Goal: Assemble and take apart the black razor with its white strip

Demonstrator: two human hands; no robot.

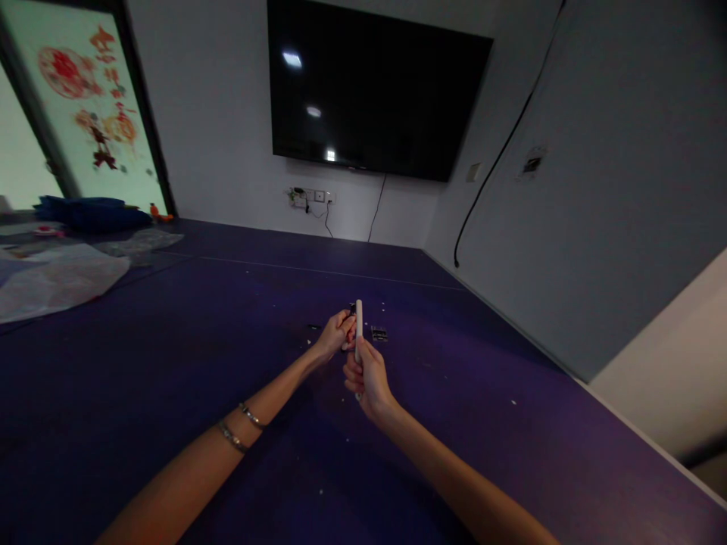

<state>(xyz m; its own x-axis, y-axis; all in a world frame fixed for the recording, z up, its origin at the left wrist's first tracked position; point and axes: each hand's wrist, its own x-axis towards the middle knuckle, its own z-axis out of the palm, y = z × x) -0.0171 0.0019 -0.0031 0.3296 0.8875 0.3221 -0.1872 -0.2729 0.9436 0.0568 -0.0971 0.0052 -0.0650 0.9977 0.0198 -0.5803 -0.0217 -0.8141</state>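
Note:
In my right hand is a slim, cream-coloured stick, held upright with the fingers wrapped round its lower part. Close on its left, my left hand pinches a small dark piece against or just beside the stick; whether the two touch I cannot tell. Some red shows below the left fingers, too small to name. Just right of the stick, a small dark frame of parts lies on the purple surface. A thin black piece lies to the left of my left hand.
Small white bits are scattered over the purple surface. Clear plastic sheeting and a dark blue bundle lie at the far left. A large television hangs on the back wall, and a black cable runs down the right wall.

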